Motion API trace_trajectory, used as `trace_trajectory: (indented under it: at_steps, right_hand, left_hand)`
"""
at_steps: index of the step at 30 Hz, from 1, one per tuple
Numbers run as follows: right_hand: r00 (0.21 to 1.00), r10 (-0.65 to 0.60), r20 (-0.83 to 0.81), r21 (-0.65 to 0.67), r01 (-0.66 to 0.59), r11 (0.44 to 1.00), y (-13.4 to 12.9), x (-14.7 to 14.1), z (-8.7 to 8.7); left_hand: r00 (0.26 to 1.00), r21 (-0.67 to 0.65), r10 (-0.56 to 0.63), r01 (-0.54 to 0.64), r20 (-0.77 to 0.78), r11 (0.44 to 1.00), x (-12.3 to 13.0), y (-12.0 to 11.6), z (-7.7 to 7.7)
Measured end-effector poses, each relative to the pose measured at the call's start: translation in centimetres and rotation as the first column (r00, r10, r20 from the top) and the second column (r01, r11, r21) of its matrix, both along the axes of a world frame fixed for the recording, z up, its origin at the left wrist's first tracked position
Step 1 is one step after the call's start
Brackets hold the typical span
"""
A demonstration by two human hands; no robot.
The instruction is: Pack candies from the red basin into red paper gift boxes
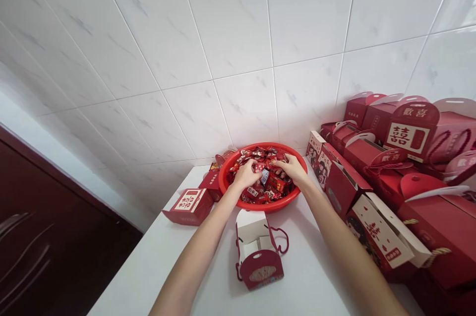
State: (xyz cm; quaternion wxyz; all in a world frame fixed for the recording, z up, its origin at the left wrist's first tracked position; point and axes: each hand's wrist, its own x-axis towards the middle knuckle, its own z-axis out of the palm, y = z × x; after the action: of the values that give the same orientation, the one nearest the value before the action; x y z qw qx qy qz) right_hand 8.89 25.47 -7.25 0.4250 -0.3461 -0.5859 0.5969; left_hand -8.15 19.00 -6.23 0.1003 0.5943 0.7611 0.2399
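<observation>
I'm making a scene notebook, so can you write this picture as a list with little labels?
Basin: red, round, near the wall
Packets: small, mostly red, piled in the basin
Left hand: at the packets; grip unclear
Right hand: at the packets; grip unclear
Open box: dark red outside, white inside, in front of the basin
Left boxes: red, beside the basin
Right boxes: many, mostly red
Table: white

This is probably a home, though which room is unclear: the wall (pixel 238 33) is covered in pale marbled tile, a plain white table (pixel 297 266) stands against it, and double-happiness boxes (pixel 446 226) flank a basket (pixel 273 205) of sweets (pixel 277 184).
</observation>
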Motion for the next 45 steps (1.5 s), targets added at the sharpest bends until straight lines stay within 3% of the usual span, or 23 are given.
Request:
trace_trajectory:
  at_steps: [4,11,16,20,25,30,33,39,45]
  right_hand:
    - [1.000,-0.013,0.007,0.009,0.013,1.000,-0.1,0.0,0.1]
    - [0.999,0.005,-0.042,0.038,-0.003,0.999,-0.6,0.3,0.6]
    - [0.984,0.160,-0.077,0.044,-0.157,0.987,-0.9,0.4,0.8]
    - [0.979,0.193,-0.064,0.044,-0.190,0.981,-0.6,0.3,0.4]
    - [0.990,0.136,-0.050,0.071,-0.132,0.989,-0.6,0.2,0.4]
    - [0.974,-0.155,-0.163,-0.004,0.157,0.988,-0.5,0.1,0.6]
    - [0.960,-0.211,-0.186,-0.052,0.205,0.977,-0.4,0.1,0.7]
    - [0.950,-0.223,-0.219,-0.077,0.211,0.974,-0.6,0.0,0.7]
    - [0.929,-0.258,-0.264,-0.079,0.246,0.966,-0.4,-0.2,0.4]
  left_hand:
    - [0.988,0.170,0.096,-0.116,0.124,0.979,-0.2,-0.1,0.2]
    - [0.987,0.293,-0.007,-0.042,0.163,0.955,-0.1,-0.2,0.2]
    - [0.949,0.322,-0.203,0.120,0.240,0.939,-0.3,0.0,-0.3]
    - [0.901,0.325,-0.336,0.242,0.273,0.914,-0.2,0.0,-0.5]
    - [0.930,0.201,-0.300,0.259,0.213,0.945,-0.2,-0.1,-0.8]
    - [0.943,-0.161,-0.322,0.305,-0.089,0.939,0.0,0.4,-1.0]
    - [0.898,-0.281,-0.361,0.289,-0.253,0.915,0.5,0.5,-0.9]
    - [0.824,-0.382,-0.386,0.227,-0.416,0.896,1.6,0.6,-0.4]
    - [0.848,-0.332,-0.296,0.152,-0.440,0.931,1.8,0.3,0.1]
